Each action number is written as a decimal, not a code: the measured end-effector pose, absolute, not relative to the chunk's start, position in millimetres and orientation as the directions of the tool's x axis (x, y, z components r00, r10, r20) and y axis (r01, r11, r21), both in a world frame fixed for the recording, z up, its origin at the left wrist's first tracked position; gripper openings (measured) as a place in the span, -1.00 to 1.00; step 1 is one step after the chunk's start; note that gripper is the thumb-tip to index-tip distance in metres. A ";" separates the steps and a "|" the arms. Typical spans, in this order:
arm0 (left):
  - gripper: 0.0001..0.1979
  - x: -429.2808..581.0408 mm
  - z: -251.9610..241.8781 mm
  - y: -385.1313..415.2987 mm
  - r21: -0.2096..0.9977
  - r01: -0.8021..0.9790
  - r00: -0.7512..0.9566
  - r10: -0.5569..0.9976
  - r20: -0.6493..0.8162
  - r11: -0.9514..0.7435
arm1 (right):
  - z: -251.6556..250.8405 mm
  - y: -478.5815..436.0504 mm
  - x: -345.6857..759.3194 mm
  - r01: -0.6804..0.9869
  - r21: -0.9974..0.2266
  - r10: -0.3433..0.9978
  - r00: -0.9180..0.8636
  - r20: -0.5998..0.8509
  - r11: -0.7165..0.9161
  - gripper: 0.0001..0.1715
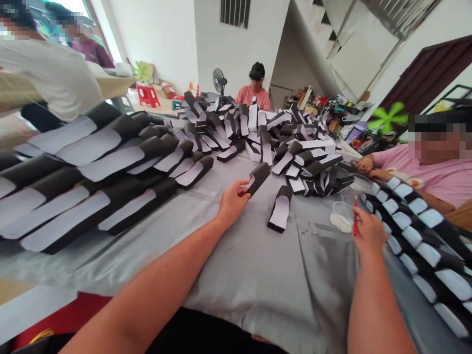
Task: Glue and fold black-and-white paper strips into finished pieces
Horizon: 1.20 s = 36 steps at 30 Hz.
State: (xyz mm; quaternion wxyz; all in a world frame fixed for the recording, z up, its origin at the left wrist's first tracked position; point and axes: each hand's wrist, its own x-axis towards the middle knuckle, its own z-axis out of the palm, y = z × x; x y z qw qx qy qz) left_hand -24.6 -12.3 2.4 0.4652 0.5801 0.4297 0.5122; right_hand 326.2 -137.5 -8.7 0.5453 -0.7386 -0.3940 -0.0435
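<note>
Blk folded card sleeve (258, 178), white inside, tilted; thin red stick (355, 222) upright to its rt.

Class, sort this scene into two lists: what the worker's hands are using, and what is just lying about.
In use: black card piece in the left hand; red stick in the right hand; clear bowl of white paste beside it.
Lying about: loose piece on the grey cloth; heap of pieces; red stool; fan.

Bright, even daylight, strongest from the window (79, 6) top left (blown out there). Shadows on the grey cloth (258, 275) are soft and faint. White faces of the cards (92, 147) glare slightly. Strong wide-angle bend at the edges, so the side stacks stretch and smear. Centre sharp; green fan (387, 118) motion-blurred.
</note>
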 end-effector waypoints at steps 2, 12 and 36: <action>-0.65 -25.7 1.3 -11.2 0.972 0.065 0.100 0.970 0.221 -0.228 | -8.9 -135.8 325.4 0.645 -0.723 0.504 0.722 0.474 -0.245 -0.81; -0.55 -34.7 6.3 -13.0 0.760 0.555 0.156 0.940 0.304 -0.338 | -0.9 -133.5 296.9 0.625 -0.435 0.541 0.780 0.315 -0.648 -0.50; -0.52 -33.8 11.7 -16.4 0.603 0.718 0.266 0.938 0.224 -0.347 | 16.6 -130.5 276.9 0.603 -0.350 0.579 0.794 0.183 -0.717 -0.60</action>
